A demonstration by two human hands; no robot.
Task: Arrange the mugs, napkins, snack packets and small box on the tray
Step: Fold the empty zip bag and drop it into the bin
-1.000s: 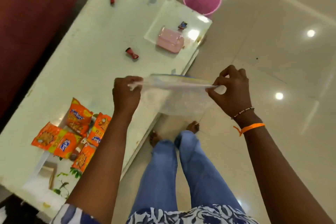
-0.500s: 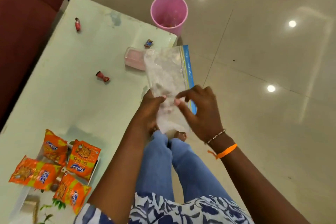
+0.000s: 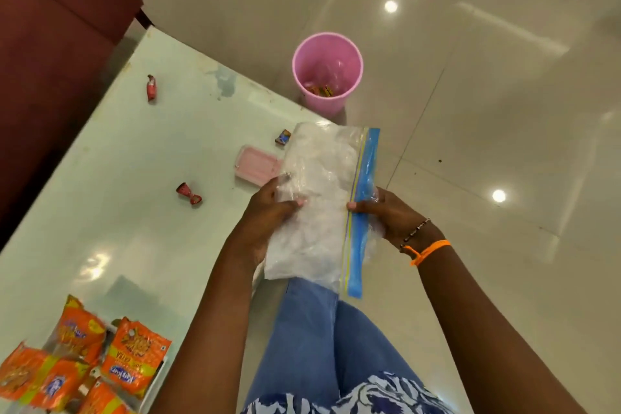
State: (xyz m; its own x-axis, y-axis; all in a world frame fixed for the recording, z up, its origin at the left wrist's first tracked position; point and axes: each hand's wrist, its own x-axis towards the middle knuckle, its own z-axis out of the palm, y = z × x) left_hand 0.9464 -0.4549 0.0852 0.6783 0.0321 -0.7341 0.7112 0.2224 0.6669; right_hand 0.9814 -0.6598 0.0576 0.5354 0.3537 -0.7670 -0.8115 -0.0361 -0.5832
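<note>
I hold a clear zip bag (image 3: 322,198) with a blue seal strip upright in front of me, over the table's right edge. My left hand (image 3: 268,212) grips its left side and my right hand (image 3: 379,208) pinches the blue strip. Several orange snack packets (image 3: 134,353) lie in a heap on a white tray (image 3: 153,386) at the bottom left. A small pink box (image 3: 257,168) rests on the table, partly hidden behind the bag. No mugs or napkins are in view.
The pale green table (image 3: 134,212) carries two red wrapped sweets (image 3: 189,195) (image 3: 152,87) and a small dark wrapper (image 3: 283,137). A pink bucket (image 3: 327,70) stands on the tiled floor beyond the table's corner. A dark red sofa (image 3: 50,44) borders the left.
The bag was stretched flat between my hands, then turned upright. My hands have since moved apart to its two sides. The view has tilted so the bucket sits nearer the centre.
</note>
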